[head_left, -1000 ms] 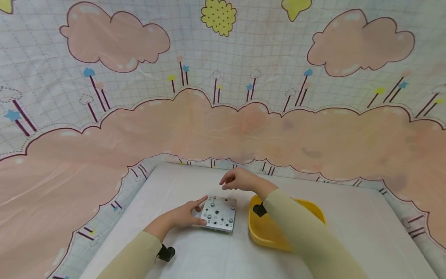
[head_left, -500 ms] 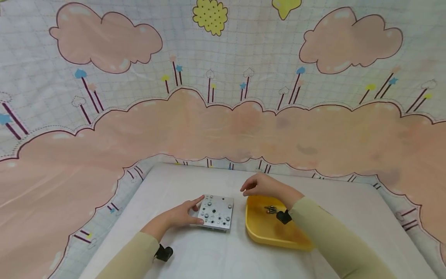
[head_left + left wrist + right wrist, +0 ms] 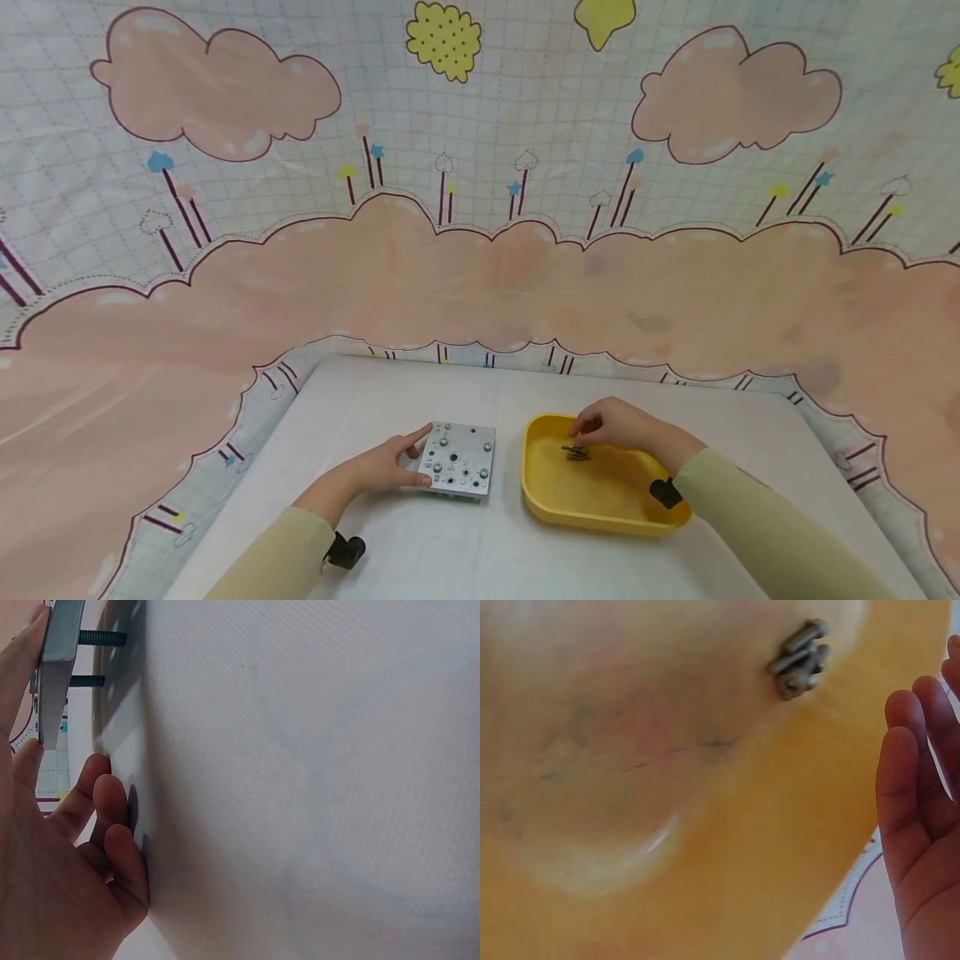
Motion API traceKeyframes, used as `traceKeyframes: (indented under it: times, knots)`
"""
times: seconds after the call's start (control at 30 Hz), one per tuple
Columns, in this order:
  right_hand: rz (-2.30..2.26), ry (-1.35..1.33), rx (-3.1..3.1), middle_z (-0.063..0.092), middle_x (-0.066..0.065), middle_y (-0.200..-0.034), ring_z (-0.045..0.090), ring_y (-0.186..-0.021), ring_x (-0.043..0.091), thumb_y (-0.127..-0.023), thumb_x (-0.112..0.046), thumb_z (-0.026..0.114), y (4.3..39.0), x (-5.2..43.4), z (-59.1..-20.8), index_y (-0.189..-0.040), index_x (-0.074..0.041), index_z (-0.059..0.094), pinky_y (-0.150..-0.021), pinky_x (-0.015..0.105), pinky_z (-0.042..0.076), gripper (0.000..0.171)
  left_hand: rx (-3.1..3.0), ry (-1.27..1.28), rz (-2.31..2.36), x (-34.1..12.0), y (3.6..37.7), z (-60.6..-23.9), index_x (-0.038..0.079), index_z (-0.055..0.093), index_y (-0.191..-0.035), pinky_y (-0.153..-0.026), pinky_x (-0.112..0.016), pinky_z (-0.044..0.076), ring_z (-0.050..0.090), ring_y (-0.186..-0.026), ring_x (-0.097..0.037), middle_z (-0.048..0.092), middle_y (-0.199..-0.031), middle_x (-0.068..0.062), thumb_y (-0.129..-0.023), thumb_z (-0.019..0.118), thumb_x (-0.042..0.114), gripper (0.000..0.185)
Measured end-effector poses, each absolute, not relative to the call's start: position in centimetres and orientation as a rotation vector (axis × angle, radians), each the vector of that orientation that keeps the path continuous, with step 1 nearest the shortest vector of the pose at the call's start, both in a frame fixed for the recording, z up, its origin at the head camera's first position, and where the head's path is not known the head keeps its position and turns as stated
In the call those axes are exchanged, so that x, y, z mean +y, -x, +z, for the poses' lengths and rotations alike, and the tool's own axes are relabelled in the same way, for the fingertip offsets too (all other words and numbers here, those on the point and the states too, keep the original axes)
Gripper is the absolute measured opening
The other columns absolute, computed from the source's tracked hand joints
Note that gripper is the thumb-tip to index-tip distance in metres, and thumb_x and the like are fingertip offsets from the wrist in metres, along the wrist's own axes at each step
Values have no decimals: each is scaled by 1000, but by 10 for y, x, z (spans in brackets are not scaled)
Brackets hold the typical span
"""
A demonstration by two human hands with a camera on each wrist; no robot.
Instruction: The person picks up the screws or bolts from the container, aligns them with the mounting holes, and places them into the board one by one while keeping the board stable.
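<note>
A square metal plate (image 3: 459, 461) studded with bolts lies on the white table. My left hand (image 3: 420, 456) holds its left edge between the forefinger at the far corner and the thumb at the near corner. In the left wrist view the plate (image 3: 58, 667) stands off the cloth on bolt shanks (image 3: 101, 637), and the other fingers (image 3: 112, 817) rest curled on the table. To the right sits a yellow tray (image 3: 600, 521) with a small cluster of bolts (image 3: 576, 452) inside. My right hand (image 3: 581, 430) hovers just over them with loose fingers (image 3: 907, 780), clear of the bolts (image 3: 801, 654).
The table (image 3: 450, 558) is covered in white cloth. A pink-cloud backdrop (image 3: 480, 275) rises behind and drapes around the sides. Black camera mounts sit at the left wrist (image 3: 347, 550) and the right wrist (image 3: 665, 492).
My right hand has moved from above the plate's far edge rightward and down into the yellow tray, over the bolts. The left hand has stayed on the plate.
</note>
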State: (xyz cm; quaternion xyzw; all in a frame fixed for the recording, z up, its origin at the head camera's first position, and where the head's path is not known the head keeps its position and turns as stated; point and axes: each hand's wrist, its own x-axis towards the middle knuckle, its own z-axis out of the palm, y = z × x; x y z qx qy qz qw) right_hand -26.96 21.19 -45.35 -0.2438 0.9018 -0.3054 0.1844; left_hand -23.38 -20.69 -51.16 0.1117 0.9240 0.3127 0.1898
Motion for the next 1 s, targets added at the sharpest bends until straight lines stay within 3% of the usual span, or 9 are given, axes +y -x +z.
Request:
traceKeyframes:
  times: [0.43, 1.0]
  knots:
    - [-762, 697, 2534, 67, -6, -82, 57, -76, 15, -89, -16, 75, 268, 208, -467, -96, -15, 76, -71, 31, 49, 7, 2601, -319, 896, -207, 231, -512, 30, 30, -157, -94, -50, 40, 47, -100, -22, 52, -118, -2, -75, 84, 47, 99]
    - [-450, 879, 2627, 59, -14, -80, 53, -74, 9, -89, -22, 75, 270, 201, -487, -94, -21, 72, -75, 31, 48, 5, 2600, -304, 900, -205, 231, -511, 29, 31, -157, -94, -49, 40, 47, -99, -22, 52, -118, -2, -76, 83, 47, 98]
